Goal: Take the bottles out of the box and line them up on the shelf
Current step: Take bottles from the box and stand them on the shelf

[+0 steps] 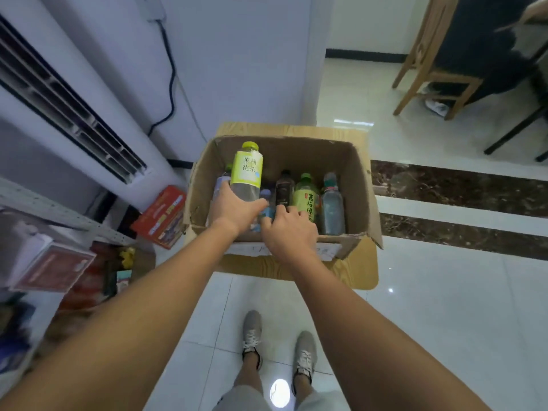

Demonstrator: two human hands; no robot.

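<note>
Left hand point(237, 207) is being wrapped round the clear lower body of the tall pale-green-label bottle point(246, 170). That bottle is being held upright at 11 o'clock in the box, cap raised above the other bottles. Right hand point(289, 229) is being pushed down among the packed bottles at 6 o'clock of the box, fingers curled. Whether anything is being gripped cannot be told, as the knuckles are hiding it.

Risks, as judged:
- The grip is being taken low on a tall bottle, so tipping or slipping on the way out is being risked.
- The right hand is being crowded against the small blue bottle point(268, 203) and the dark bottle point(284, 188), so neighbours could be getting knocked or dragged up together.
- The box point(360, 185) is being carried on a small wooden tabletop point(355, 271), and a hard sideways pull could be sliding it.
- The shelf point(59, 215) is being kept at 9 o'clock, a swing away, so the bottle could be clipping the box wall.

Box contents:
- The blue bottle is being kept near centre, with the dark bottle just behind it.
- The green-label bottle point(305, 194) is being kept at its 3 o'clock.
- The clear teal-cap bottle point(332, 203) is being kept near the right wall.
- One more bottle point(222, 180) is being half hidden at the left wall.

All are standing upright. No bottles are being seen on the shelf.
</note>
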